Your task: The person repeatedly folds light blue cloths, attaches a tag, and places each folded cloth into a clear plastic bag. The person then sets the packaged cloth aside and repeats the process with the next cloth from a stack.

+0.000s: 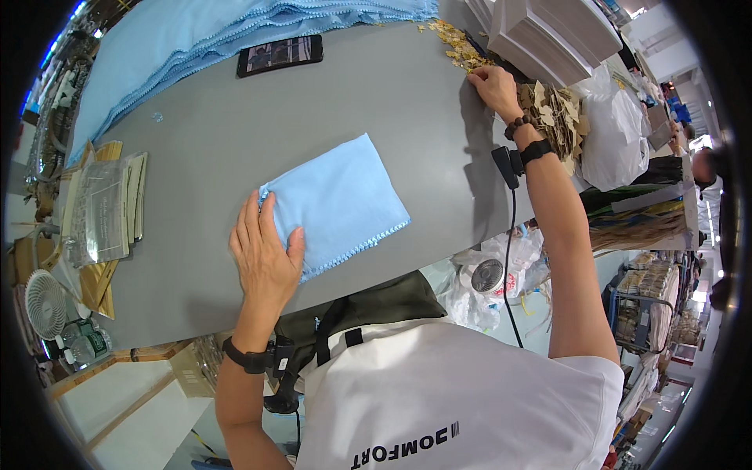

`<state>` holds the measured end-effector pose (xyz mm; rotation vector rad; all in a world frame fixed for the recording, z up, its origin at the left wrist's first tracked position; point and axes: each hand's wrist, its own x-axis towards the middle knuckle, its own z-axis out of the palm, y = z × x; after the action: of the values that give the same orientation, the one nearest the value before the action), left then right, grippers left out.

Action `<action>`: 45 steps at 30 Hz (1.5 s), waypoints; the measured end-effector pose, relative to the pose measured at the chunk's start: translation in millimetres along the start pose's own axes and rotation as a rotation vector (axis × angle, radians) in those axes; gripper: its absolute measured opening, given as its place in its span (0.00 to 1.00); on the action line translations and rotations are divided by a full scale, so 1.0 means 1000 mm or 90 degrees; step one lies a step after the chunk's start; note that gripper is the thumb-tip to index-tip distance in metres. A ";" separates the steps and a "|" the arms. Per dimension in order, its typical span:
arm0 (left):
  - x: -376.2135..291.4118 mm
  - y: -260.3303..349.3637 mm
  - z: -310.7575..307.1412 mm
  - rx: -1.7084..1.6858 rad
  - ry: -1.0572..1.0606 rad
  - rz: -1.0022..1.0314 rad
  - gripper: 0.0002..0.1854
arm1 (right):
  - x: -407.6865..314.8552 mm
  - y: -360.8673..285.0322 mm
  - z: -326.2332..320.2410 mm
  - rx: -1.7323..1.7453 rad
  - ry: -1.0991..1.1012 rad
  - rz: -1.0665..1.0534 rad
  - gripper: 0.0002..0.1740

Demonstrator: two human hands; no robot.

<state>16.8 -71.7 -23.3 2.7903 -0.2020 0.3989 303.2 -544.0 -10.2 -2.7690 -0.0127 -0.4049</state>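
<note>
A folded light-blue cloth (338, 202) with a stitched, scalloped edge lies on the grey table before me. My left hand (264, 252) rests flat at its left edge, fingers apart, the thumb on the fabric. Far to the right, my right hand (494, 89) reaches the near end of a heap of small gold-coloured pieces (458, 47). Its thumb and fingertips are drawn together; whether a piece sits between them is too small to tell. Right beside that wrist stands a bundle of brown card tags (552, 117) on strings.
A stack of light-blue cloths (147, 47) spreads along the far side, a phone (280, 56) against it. White paper stacks (552, 38) and a plastic bag (614, 129) stand right. Packets (103, 205) lie left. A cable (512, 264) hangs from my right wrist device.
</note>
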 end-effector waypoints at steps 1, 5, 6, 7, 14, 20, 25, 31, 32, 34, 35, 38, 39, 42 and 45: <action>0.000 0.000 -0.001 -0.011 0.005 -0.002 0.36 | 0.002 0.003 0.001 -0.028 0.001 -0.023 0.14; 0.000 -0.001 -0.003 -0.011 -0.010 -0.015 0.35 | 0.013 0.013 0.001 -0.107 -0.004 -0.104 0.15; 0.000 -0.001 -0.003 -0.017 -0.011 -0.016 0.35 | 0.016 0.014 -0.001 -0.085 0.013 -0.091 0.15; -0.001 -0.001 -0.002 -0.025 -0.004 -0.015 0.35 | 0.017 0.014 -0.003 -0.069 0.016 -0.062 0.15; -0.001 -0.002 -0.009 -0.123 0.067 -0.041 0.29 | -0.019 -0.060 -0.038 0.467 -0.065 0.045 0.11; -0.006 0.028 -0.034 -0.449 0.122 -0.048 0.14 | -0.142 -0.190 -0.059 0.558 -0.239 -0.222 0.07; -0.012 0.054 -0.043 -0.820 -0.099 -0.160 0.14 | -0.211 -0.256 -0.063 0.663 -0.342 -0.321 0.05; -0.028 0.046 -0.050 -0.780 -0.132 -0.116 0.12 | -0.232 -0.263 -0.065 0.619 -0.376 -0.369 0.08; -0.031 0.046 -0.050 -0.761 -0.124 -0.116 0.11 | -0.235 -0.262 -0.065 0.577 -0.343 -0.416 0.08; -0.037 0.047 -0.048 -0.728 -0.112 -0.127 0.11 | -0.243 -0.262 -0.066 0.487 -0.269 -0.493 0.10; -0.039 0.048 -0.047 -0.740 -0.102 -0.131 0.11 | -0.247 -0.262 -0.067 0.468 -0.258 -0.508 0.10; -0.052 0.048 -0.047 -0.772 -0.098 -0.169 0.11 | -0.258 -0.263 -0.065 0.435 -0.239 -0.550 0.11; -0.056 0.047 -0.048 -0.771 -0.105 -0.172 0.11 | -0.260 -0.263 -0.063 0.439 -0.242 -0.562 0.11; -0.064 0.038 -0.050 -0.784 -0.152 -0.195 0.11 | -0.263 -0.264 -0.051 0.434 -0.240 -0.614 0.13; -0.063 0.026 -0.049 -0.672 -0.098 -0.182 0.08 | -0.258 -0.265 -0.035 0.434 -0.225 -0.641 0.12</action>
<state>-59.7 -74.0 9.9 1.7615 -0.0208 -0.0219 30.6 -296.3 37.2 -1.9218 -1.3686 -0.0840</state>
